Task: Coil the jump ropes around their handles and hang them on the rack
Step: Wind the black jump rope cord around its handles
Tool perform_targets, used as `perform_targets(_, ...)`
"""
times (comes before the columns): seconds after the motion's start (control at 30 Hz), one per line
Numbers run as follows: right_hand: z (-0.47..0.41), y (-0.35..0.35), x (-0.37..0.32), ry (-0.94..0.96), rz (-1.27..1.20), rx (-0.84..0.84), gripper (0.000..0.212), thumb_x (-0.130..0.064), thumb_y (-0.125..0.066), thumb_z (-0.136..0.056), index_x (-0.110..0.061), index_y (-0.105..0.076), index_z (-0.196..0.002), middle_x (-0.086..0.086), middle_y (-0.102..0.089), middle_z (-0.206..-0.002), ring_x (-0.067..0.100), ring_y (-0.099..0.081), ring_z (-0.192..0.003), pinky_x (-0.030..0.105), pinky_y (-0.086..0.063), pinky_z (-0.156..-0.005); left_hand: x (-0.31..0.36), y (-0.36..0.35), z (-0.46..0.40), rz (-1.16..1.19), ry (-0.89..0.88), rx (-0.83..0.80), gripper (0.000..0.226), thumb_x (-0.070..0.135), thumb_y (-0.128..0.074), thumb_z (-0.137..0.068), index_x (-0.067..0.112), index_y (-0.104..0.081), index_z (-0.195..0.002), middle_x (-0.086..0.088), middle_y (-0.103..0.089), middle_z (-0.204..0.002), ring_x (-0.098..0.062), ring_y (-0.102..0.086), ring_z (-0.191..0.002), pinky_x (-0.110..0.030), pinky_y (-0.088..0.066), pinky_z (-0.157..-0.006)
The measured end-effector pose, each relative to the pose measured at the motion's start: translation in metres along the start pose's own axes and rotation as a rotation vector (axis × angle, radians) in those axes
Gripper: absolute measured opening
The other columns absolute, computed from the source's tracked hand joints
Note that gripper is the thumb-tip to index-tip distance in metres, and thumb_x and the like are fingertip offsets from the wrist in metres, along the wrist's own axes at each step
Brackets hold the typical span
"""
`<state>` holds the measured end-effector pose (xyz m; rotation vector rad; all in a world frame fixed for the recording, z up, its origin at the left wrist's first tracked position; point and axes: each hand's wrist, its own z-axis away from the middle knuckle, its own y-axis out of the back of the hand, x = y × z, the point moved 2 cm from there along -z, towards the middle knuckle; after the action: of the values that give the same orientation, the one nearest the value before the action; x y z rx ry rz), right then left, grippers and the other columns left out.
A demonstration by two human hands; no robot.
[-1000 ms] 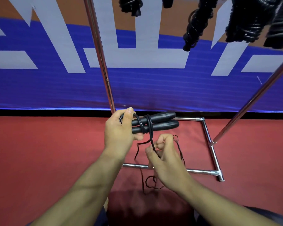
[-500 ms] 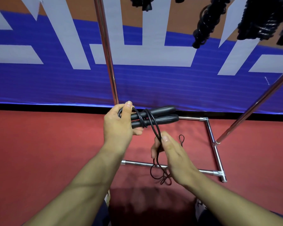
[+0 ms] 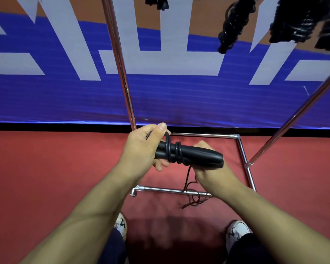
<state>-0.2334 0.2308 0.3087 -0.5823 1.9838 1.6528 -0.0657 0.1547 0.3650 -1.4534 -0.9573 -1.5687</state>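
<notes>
Your left hand grips the two handles together at one end, thumb on top. Your right hand sits under them, fingers curled, apparently guiding the rope. Three or so turns are on; a tail hangs to the floor. Wrapping remains, then hanging on the rack beside the coiled ropes overhead.
</notes>
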Motion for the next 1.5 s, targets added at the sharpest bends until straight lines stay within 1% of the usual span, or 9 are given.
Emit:
perform_targets(0.13,-0.001,0.017,-0.004,0.042,0.027,0.095,0.037,-0.001,-0.055,-0.077,-0.037,-0.049,-0.087,-0.017,-0.046,-0.092,0.004,-0.048,-0.084,0.016,-0.036,-0.066,0.005,-0.001,0.004,-0.063,0.008,-0.094,0.027,0.026,-0.05,-0.103,0.006,-0.061,-0.089,-0.008,-0.059,-0.048,-0.023,-0.056,-0.038,-0.023,-0.039,-0.034)
perform_targets(0.27,-0.006,0.034,0.006,-0.122,-0.124,0.301,0.007,-0.027,-0.057,-0.096,-0.027,-0.05,-0.095,-0.017,-0.059,-0.082,0.009,-0.056,-0.072,0.031,-0.039,-0.067,0.002,0.002,0.003,-0.157,0.012,-0.149,0.025,0.029,-0.053,-0.101,0.009,-0.062,-0.089,-0.003,-0.06,-0.052,-0.023,-0.06,-0.04,-0.022,-0.037,-0.032)
perform_targets(0.37,-0.008,0.042,0.014,-0.226,-0.119,0.368,0.024,-0.042,-0.064,-0.091,-0.024,-0.049,-0.088,-0.009,-0.056,-0.066,0.015,-0.053,-0.062,0.038,-0.041,-0.062,-0.006,0.002,0.0,-0.239,0.016,-0.14,0.023,0.029,-0.056,-0.1,0.011,-0.063,-0.087,-0.002,-0.059,-0.053,-0.025,-0.061,-0.041,-0.022,-0.037,-0.032)
perform_targets(0.57,-0.005,0.033,-0.01,-0.023,0.015,0.298,0.042,-0.004,-0.072,-0.075,-0.029,-0.039,-0.068,-0.013,-0.045,-0.053,0.008,-0.042,-0.053,0.022,-0.037,-0.054,-0.036,0.008,-0.012,-0.373,0.05,0.215,0.024,0.036,-0.059,-0.098,0.018,-0.064,-0.082,-0.008,-0.064,-0.057,-0.026,-0.065,-0.042,-0.024,-0.045,-0.042)
perform_targets(0.77,0.015,-0.004,-0.035,0.068,0.055,0.132,0.031,-0.023,-0.07,-0.086,-0.03,-0.04,-0.091,-0.014,-0.051,-0.069,0.011,-0.051,-0.06,0.03,-0.041,-0.058,-0.044,0.007,-0.02,-0.15,0.044,0.397,0.028,0.035,-0.056,-0.1,0.012,-0.064,-0.088,-0.014,-0.066,-0.062,-0.025,-0.063,-0.04,-0.028,-0.048,-0.043)
perform_targets(1.0,0.028,-0.049,-0.035,-0.527,-0.647,-0.274,0.013,-0.025,-0.044,-0.104,-0.017,-0.049,-0.096,-0.003,-0.058,-0.06,0.02,-0.055,-0.053,0.032,-0.046,-0.051,-0.041,0.008,-0.02,0.071,0.09,0.374,0.029,0.036,-0.052,-0.102,0.013,-0.063,-0.089,-0.021,-0.066,-0.069,-0.022,-0.059,-0.04,-0.024,-0.04,-0.036)
perform_targets(1.17,0.018,-0.043,-0.022,-0.752,-0.919,-0.114,0.025,-0.025,-0.043,-0.105,-0.009,-0.058,-0.091,0.001,-0.053,-0.058,0.016,-0.052,-0.048,0.025,-0.045,-0.046,-0.039,0.014,-0.02,0.075,0.073,0.416,0.03,0.037,-0.051,-0.103,0.012,-0.063,-0.091,-0.018,-0.068,-0.07,-0.022,-0.06,-0.04,-0.023,-0.04,-0.036)
perform_targets(1.3,0.008,-0.026,-0.012,-0.421,-0.501,0.059,0.027,-0.033,-0.06,-0.097,-0.012,-0.058,-0.08,-0.01,-0.045,-0.058,0.01,-0.042,-0.056,0.044,-0.049,-0.064,-0.039,0.024,-0.023,0.199,0.119,0.545,0.031,0.039,-0.051,-0.103,0.013,-0.062,-0.09,-0.02,-0.07,-0.095,-0.022,-0.063,-0.043,-0.022,-0.042,-0.037)
perform_targets(1.5,0.027,-0.043,-0.013,-0.189,-0.248,-0.362,0.016,-0.033,-0.036,-0.105,-0.032,-0.052,-0.106,-0.002,-0.064,-0.076,0.014,-0.059,-0.067,0.041,-0.051,-0.072,-0.02,0.03,-0.023,0.315,0.109,0.57,0.03,0.038,-0.05,-0.104,0.013,-0.059,-0.089,-0.019,-0.068,-0.098,-0.018,-0.059,-0.041,-0.021,-0.042,-0.038)
